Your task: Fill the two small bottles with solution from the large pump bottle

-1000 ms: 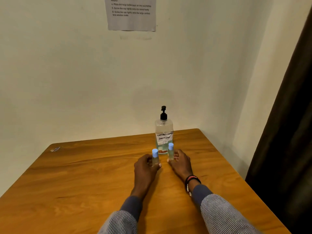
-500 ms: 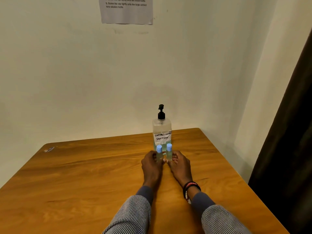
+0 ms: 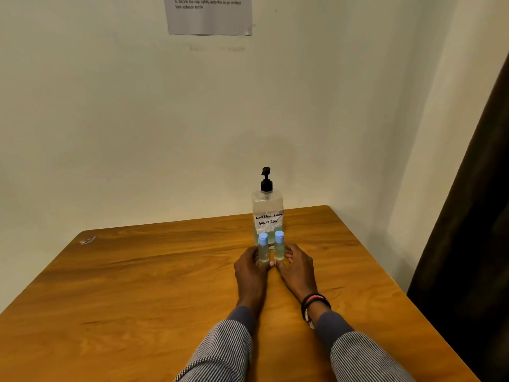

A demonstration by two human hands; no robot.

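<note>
The large clear pump bottle (image 3: 267, 213) with a black pump and a handwritten label stands upright at the far side of the wooden table (image 3: 154, 285). Just in front of it two small clear bottles with light blue caps stand upright side by side: the left small bottle (image 3: 263, 248) and the right small bottle (image 3: 279, 245). My left hand (image 3: 251, 268) rests on the table with its fingers around the left bottle's base. My right hand (image 3: 298, 268) holds the right bottle's base in the same way. Both caps are on.
A printed paper sheet (image 3: 209, 15) is taped to the wall above. A small scrap (image 3: 87, 240) lies at the table's far left corner. A dark curtain (image 3: 473, 216) hangs at the right, past the table's right edge.
My left hand has slid its small bottle to the right, so both small bottles now stand close together in front of the pump bottle. The camera view has tilted down slightly.
</note>
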